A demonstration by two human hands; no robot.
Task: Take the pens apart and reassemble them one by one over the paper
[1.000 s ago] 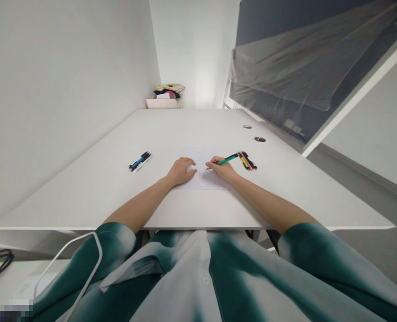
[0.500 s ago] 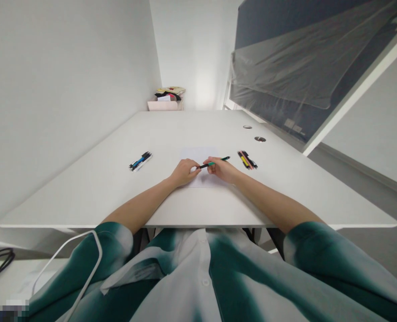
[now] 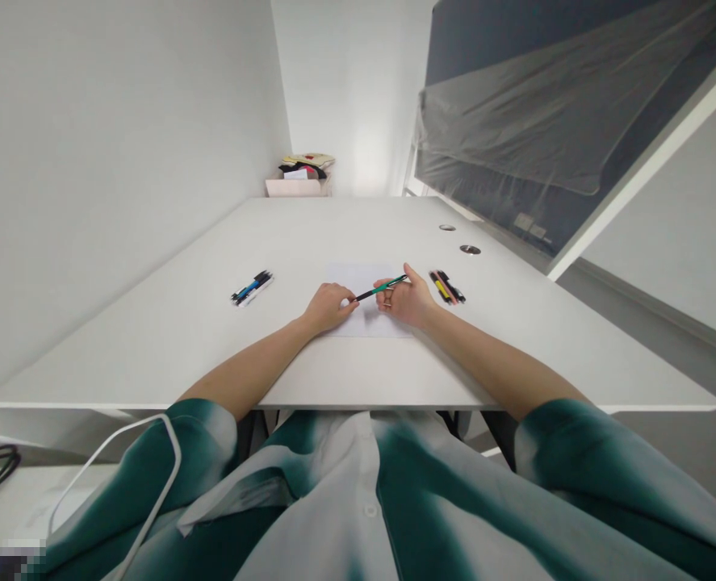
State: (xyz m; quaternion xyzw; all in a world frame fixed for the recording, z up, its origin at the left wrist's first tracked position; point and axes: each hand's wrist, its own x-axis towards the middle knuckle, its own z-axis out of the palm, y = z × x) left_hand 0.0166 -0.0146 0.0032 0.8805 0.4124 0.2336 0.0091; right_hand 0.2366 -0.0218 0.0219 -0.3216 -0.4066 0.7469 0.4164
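My right hand (image 3: pixel 407 302) is curled round a green pen (image 3: pixel 387 286), thumb raised, holding it just above a white sheet of paper (image 3: pixel 358 278) on the white table (image 3: pixel 182 339). My left hand (image 3: pixel 328 307) rests on the sheet's left part, and its fingertips pinch the pen's dark tip. Both forearms lie across the table's near edge.
A few pens (image 3: pixel 252 287) lie grouped to the left of the sheet, and another small bunch of pens (image 3: pixel 446 287) lies just right of my right hand. Two round cable holes (image 3: pixel 470 249) sit further back right. A cardboard box (image 3: pixel 297 186) with items stands beyond the far end.
The right hand lifted the green pen off the paper and turned it level. The left hand rose from lying flat and took the pen's tip between its fingers.
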